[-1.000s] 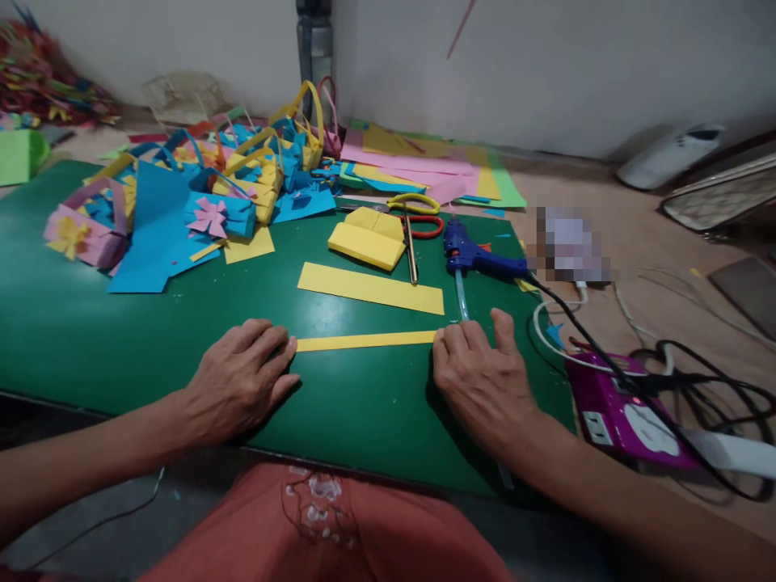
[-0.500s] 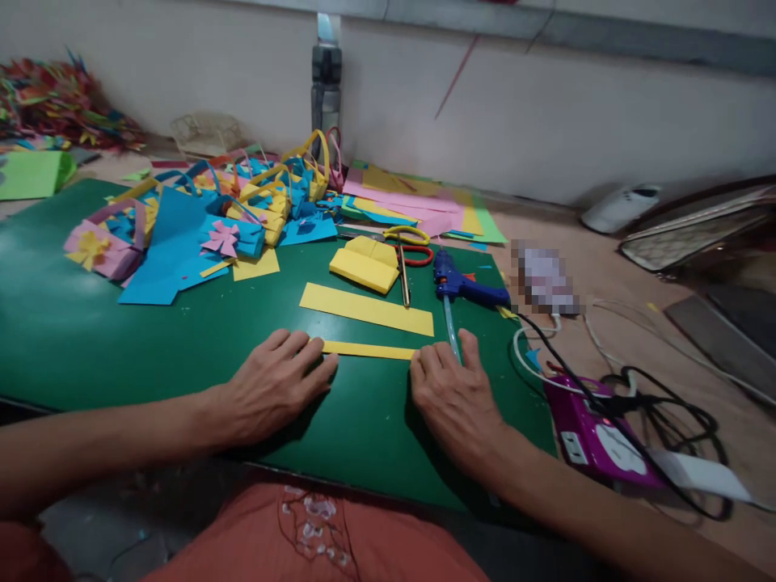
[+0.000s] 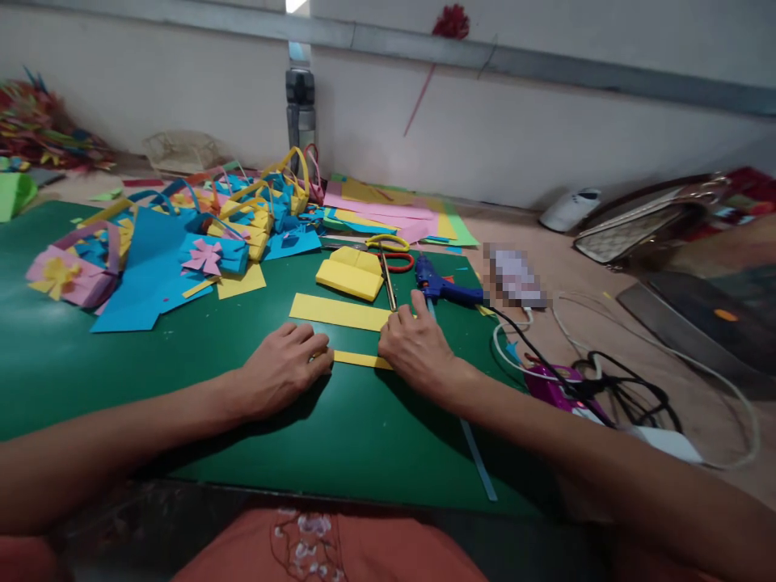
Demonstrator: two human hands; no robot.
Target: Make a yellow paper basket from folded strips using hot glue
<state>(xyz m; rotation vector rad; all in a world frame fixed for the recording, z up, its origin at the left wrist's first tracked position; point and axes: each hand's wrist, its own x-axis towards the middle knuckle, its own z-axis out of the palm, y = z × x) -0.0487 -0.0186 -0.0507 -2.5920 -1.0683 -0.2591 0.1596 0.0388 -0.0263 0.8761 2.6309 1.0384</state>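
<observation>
My left hand (image 3: 284, 365) rests on the green board (image 3: 339, 449), fingers curled on the left end of a narrow yellow paper strip (image 3: 362, 360). My right hand (image 3: 418, 343) is closed over that strip's right part, thumb pointing up; its fingertips are hidden. It also covers the right end of a wider yellow paper strip (image 3: 336, 311) lying just behind. Beyond lie a folded yellow paper piece (image 3: 350, 275), a pen (image 3: 388, 279) and scissors (image 3: 397, 263). A blue glue gun (image 3: 445, 287) lies close by; its long glue stick (image 3: 478, 461) passes under my right forearm.
Finished paper baskets (image 3: 212, 255) with handles and flowers crowd the back left beside blue paper sheets (image 3: 142, 283). Coloured sheets (image 3: 394, 206) are stacked by the wall. To the right are cables (image 3: 636, 396), a purple power box (image 3: 551, 388), a phone-like blurred object (image 3: 515, 277) and a bag (image 3: 643, 222).
My right hand has moved left and away from me, now covering the wide strip's end. Less of the narrow strip shows between my hands. The camera view has shifted slightly right.
</observation>
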